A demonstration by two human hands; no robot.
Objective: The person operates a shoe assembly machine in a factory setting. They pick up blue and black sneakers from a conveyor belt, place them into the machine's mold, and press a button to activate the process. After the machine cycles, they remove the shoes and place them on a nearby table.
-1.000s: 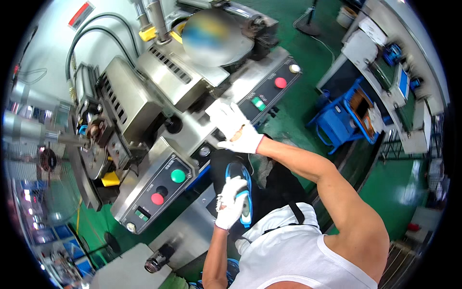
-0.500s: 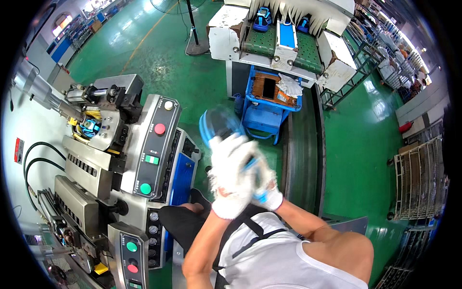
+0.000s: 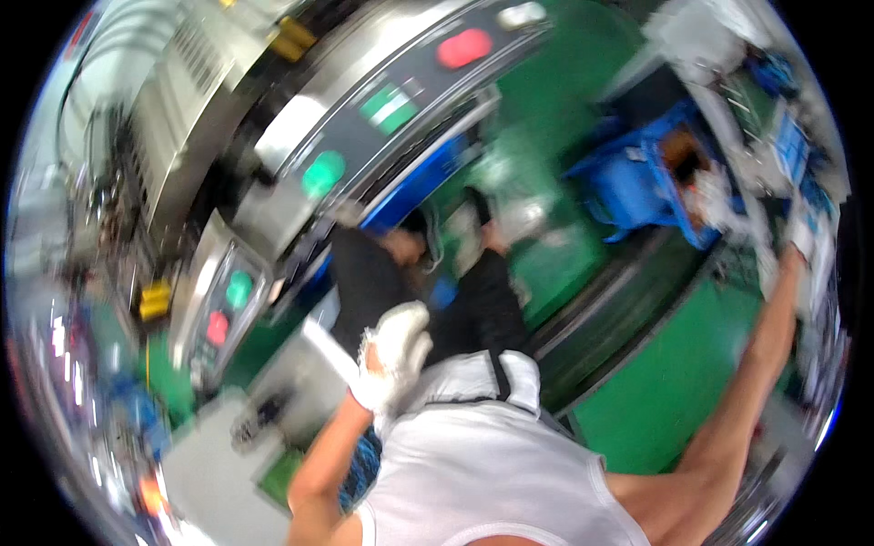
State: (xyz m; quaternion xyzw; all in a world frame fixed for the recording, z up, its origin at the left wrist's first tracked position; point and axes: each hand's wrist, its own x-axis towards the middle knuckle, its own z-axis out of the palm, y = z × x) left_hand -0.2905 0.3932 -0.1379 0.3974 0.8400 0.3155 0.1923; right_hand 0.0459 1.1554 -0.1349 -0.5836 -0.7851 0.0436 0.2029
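Observation:
The picture is heavily blurred by motion. My left hand (image 3: pixel 396 353), in a white glove, is raised in front of my chest with its fingers curled; I can make out nothing in it. My right arm stretches far out to the right, and my right hand (image 3: pixel 799 238), also gloved in white, reaches the grey work station (image 3: pixel 774 109) at the rim of the picture. Whether that hand holds anything is lost in the blur. A blue crate (image 3: pixel 642 187) stands on the green floor just left of the right hand.
A big grey machine (image 3: pixel 273 118) with a control panel of green and red buttons (image 3: pixel 391 105) fills the upper left. A second button box (image 3: pixel 223 309) sits lower left. Green floor (image 3: pixel 655 391) lies to the right, crossed by a dark curved track.
Both hands held a blue sole-shaped piece together before my chest. Now they are apart: the right arm has swung out to the right, the left stays near my chest. The view has turned.

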